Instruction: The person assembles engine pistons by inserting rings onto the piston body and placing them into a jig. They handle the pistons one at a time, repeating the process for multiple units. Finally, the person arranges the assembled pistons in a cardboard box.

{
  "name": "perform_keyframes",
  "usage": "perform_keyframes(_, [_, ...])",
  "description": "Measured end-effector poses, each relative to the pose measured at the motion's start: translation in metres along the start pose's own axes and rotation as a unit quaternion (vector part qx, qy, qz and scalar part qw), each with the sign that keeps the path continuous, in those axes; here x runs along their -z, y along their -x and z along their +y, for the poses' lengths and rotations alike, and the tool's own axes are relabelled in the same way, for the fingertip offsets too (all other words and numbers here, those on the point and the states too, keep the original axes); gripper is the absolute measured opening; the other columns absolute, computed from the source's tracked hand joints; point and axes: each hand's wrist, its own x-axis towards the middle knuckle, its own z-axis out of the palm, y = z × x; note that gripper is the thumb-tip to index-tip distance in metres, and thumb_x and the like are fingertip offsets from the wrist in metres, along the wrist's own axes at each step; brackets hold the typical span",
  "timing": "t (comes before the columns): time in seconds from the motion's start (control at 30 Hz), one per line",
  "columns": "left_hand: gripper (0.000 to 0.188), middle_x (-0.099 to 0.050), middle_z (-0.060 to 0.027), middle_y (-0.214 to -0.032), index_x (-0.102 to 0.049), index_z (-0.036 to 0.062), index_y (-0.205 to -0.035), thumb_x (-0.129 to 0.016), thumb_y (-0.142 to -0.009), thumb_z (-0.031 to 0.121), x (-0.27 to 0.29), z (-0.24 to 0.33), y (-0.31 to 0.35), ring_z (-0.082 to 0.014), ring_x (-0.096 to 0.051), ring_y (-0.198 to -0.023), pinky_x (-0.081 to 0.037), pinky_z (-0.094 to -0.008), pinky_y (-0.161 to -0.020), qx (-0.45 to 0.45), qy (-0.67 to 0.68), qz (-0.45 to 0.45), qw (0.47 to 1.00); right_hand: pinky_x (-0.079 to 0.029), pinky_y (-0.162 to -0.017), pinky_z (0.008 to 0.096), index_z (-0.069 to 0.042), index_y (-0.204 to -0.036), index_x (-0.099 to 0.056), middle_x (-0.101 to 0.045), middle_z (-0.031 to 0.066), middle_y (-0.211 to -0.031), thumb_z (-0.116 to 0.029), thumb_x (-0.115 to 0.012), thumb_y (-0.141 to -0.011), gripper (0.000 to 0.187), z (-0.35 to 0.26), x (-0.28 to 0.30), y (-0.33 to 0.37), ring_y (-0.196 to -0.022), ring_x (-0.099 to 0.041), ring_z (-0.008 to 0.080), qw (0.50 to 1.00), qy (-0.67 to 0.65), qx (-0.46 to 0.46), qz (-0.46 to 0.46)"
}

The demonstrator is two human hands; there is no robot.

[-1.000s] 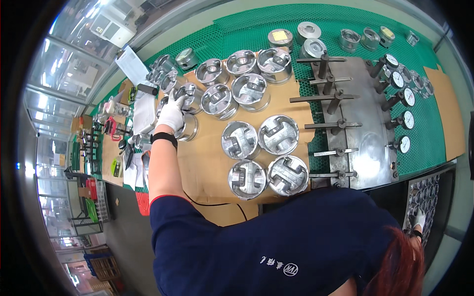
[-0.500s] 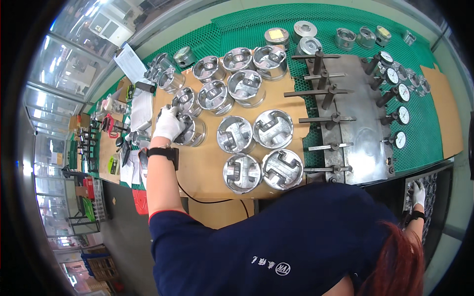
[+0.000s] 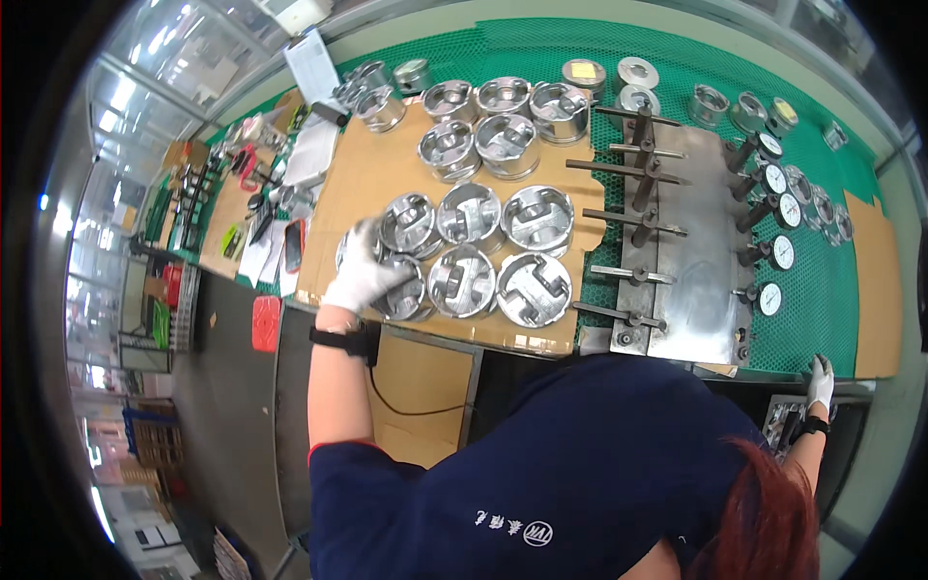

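The left hand (image 3: pixel 362 271), in a white glove, curls its fingers around a shiny metal piston (image 3: pixel 404 295) at the near left corner of a cardboard sheet (image 3: pixel 367 179) on the counter (image 3: pixel 677 58). More pistons (image 3: pixel 537 217) sit close together beside it. The right hand (image 3: pixel 820 382), also gloved, rests open and flat on the counter's edge, holding nothing. A metal rack (image 3: pixel 691 251) with round dials (image 3: pixel 779 211) stands between.

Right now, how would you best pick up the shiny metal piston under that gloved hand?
Probably from above, fingers spread around its round outer wall. The piston stands with its hollow side up, and neighbours crowd its right side, so the left hand has room from the left edge of the cardboard sheet.
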Motion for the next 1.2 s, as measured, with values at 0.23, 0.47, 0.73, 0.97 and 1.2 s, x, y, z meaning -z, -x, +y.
perform_keyframes(0.23, [0.094,-0.063,-0.0119,-0.114,-0.038,0.0034,-0.151,-0.086,-0.075,0.031,0.026,-0.064,0.009,-0.0172,-0.064,-0.092,-0.055,-0.0309,-0.074,0.352,0.271,0.196,0.874,-0.054,-0.075,0.0286,-0.002,-0.139,-0.056,-0.064,0.0075,-0.122,-0.024,-0.057,-0.103,0.043,-0.141,-0.047,0.005,-0.088,-0.062,0.0145,0.989,-0.027,0.13,-0.06])
perform_keyframes(0.47, [0.063,-0.067,-0.0167,-0.115,-0.053,0.0015,-0.141,-0.072,-0.086,0.025,0.069,-0.032,0.114,-0.0219,-0.066,-0.099,-0.053,-0.0347,-0.09,0.319,0.038,0.082,0.943,-0.054,-0.078,0.0281,0.001,-0.136,-0.058,-0.064,0.0079,-0.118,-0.011,-0.056,-0.102,0.036,-0.205,-0.053,0.066,-0.09,-0.062,0.0121,0.96,-0.073,0.239,-0.126])
perform_keyframes(0.73, [0.059,-0.066,-0.0105,-0.119,-0.047,0.007,-0.148,-0.065,-0.093,0.02,0.022,0.256,0.114,-0.0182,-0.07,-0.091,-0.06,-0.0286,-0.065,0.168,0.48,0.062,0.859,-0.055,-0.087,0.0315,0.003,-0.136,-0.057,-0.065,0.0124,-0.12,-0.003,-0.061,-0.097,0.04,-0.287,-0.108,0.173,-0.101,-0.065,0.0174,0.861,-0.055,0.334,-0.38])
perform_keyframes(0.97, [0.065,-0.05,-0.0137,-0.146,-0.033,0.0029,-0.155,-0.06,-0.097,0.012,-0.087,0.369,0.093,-0.0229,-0.05,-0.132,-0.04,-0.0364,-0.112,0.038,0.68,-0.223,0.698,-0.038,-0.115,0.0402,0.001,-0.159,-0.011,-0.039,0.0205,-0.151,-0.018,-0.093,-0.068,0.124,-0.314,-0.155,0.237,-0.137,-0.045,0.03,0.788,-0.243,0.146,-0.546])
perform_keyframes(1.2, [0.075,-0.056,-0.0233,-0.133,-0.034,0.0,-0.151,-0.068,-0.084,0.007,-0.129,0.347,0.08,-0.0333,-0.06,-0.118,-0.05,-0.039,-0.097,-0.088,0.279,-0.277,0.915,-0.05,-0.092,0.0444,-0.006,-0.137,-0.048,-0.054,0.0206,-0.122,-0.02,-0.091,-0.061,0.089,-0.296,-0.162,0.196,-0.109,-0.059,0.0382,0.8,0.015,0.545,-0.25])
